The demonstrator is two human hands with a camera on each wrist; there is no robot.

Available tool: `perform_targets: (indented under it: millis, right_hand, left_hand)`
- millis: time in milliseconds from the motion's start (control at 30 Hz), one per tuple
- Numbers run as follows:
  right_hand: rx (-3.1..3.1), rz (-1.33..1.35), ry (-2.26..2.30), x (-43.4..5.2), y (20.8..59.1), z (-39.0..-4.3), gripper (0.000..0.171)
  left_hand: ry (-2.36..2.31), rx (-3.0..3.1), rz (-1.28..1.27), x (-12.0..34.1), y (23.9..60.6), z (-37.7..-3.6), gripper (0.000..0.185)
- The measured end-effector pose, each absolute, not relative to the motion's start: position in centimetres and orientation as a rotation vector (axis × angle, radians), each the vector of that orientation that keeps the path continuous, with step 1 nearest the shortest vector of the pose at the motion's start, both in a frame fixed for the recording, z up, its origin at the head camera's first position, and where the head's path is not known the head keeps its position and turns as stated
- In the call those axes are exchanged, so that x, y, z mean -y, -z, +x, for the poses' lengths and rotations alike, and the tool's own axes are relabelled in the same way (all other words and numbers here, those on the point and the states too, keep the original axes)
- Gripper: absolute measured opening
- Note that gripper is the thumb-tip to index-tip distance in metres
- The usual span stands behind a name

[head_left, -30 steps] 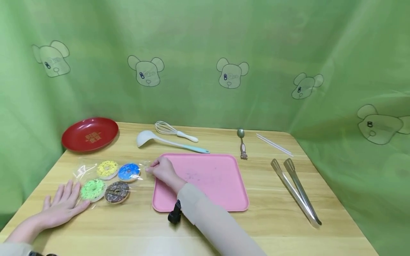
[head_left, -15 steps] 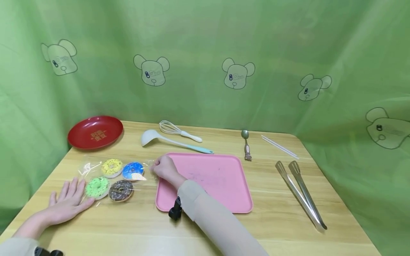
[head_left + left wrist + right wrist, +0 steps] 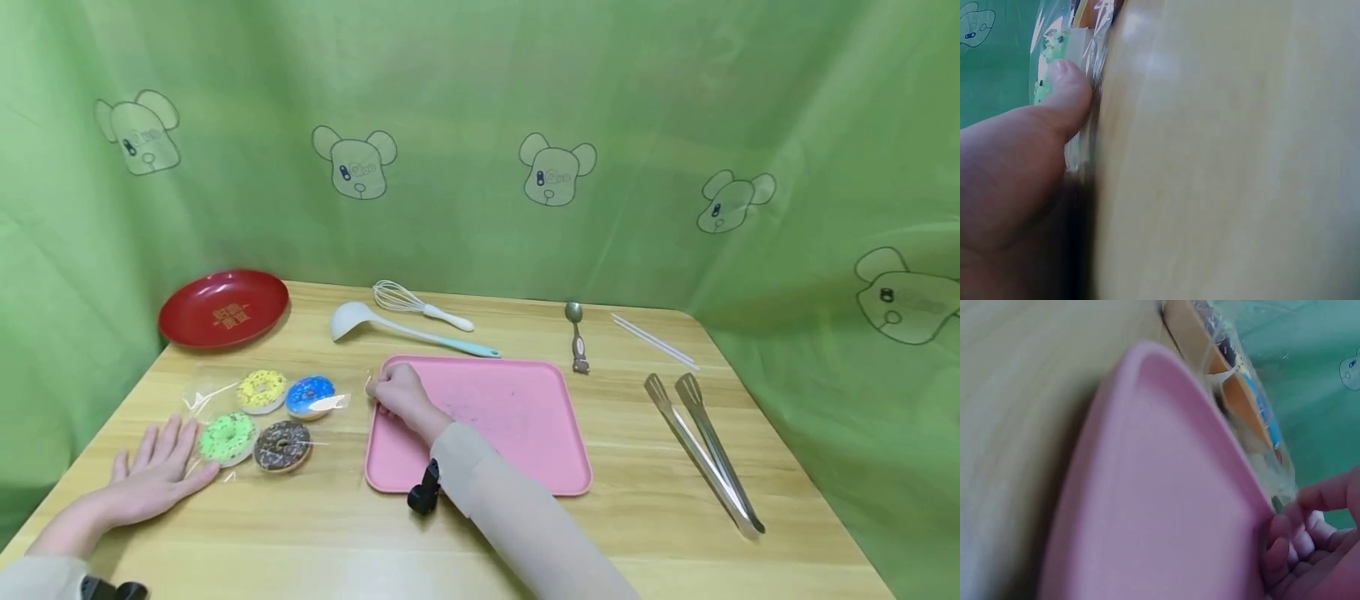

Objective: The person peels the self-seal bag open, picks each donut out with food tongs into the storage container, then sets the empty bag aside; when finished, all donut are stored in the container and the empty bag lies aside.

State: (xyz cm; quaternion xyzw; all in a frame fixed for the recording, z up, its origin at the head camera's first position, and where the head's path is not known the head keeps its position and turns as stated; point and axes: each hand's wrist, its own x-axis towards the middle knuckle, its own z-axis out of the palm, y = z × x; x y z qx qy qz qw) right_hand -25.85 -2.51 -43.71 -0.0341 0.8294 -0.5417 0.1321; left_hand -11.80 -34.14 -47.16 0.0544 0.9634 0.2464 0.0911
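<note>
Left of the flat pink plastic tray with a low rim point(image 3: 502, 417), we see the left hand point(image 3: 146, 483) lying flat, fingers spread, its thumb touching a clear, shiny plastic bag point(image 3: 341, 402). Inside sit round doughnuts: green point(image 3: 228, 438), yellow point(image 3: 262, 391), dark brown point(image 3: 282, 446) and blue point(image 3: 310, 396). The bag's long way runs toward the tray. The left hand is nearer the doughnuts. Over the tray's back left corner, the right hand point(image 3: 405, 396) pinches the bag's end, so the bag lies to its left.

Now we look for writing. Back left of the tray, a shiny red plate point(image 3: 187, 312) has gold marks like Chinese letters, too small to read. Behind the tray, bear heads on the green cloth curtain point(image 3: 450, 242) maybe say "Qee".
</note>
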Motion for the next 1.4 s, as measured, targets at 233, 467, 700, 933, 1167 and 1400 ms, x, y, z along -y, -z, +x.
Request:
perform_targets:
  millis: [233,467,700,933,1167,1400]
  right_hand:
    - [-2.3,-0.064,1.563,1.6,43.0,-25.7,0.021]
    - [-2.151,-0.279,1.596,-1.8,41.3,-24.9,0.015]
    - [-2.016,-0.39,1.683,-7.0,41.3,-23.4,0.034]
    - [-2.034,-0.34,1.694,-11.4,41.8,-22.2,0.036]
    - [-2.162,-0.262,1.69,-15.5,40.8,-21.0,0.033]
    - [-2.262,-0.219,1.706,-19.4,40.5,-19.9,0.031]
  left_hand:
    - [-0.723,-2.871,0.154,34.9,47.4,-11.8,0.088]
    - [-0.722,-2.907,0.139,34.6,45.6,-11.8,0.089]
    - [-0.877,-2.915,0.223,32.7,42.9,-13.3,0.087]
    - [-0.803,-2.995,0.137,30.6,41.7,-15.0,0.084]
    - [-0.678,-3.065,0.02,29.6,41.7,-15.7,0.077]
    - [-0.92,-3.063,0.022,29.0,42.3,-16.4,0.039]
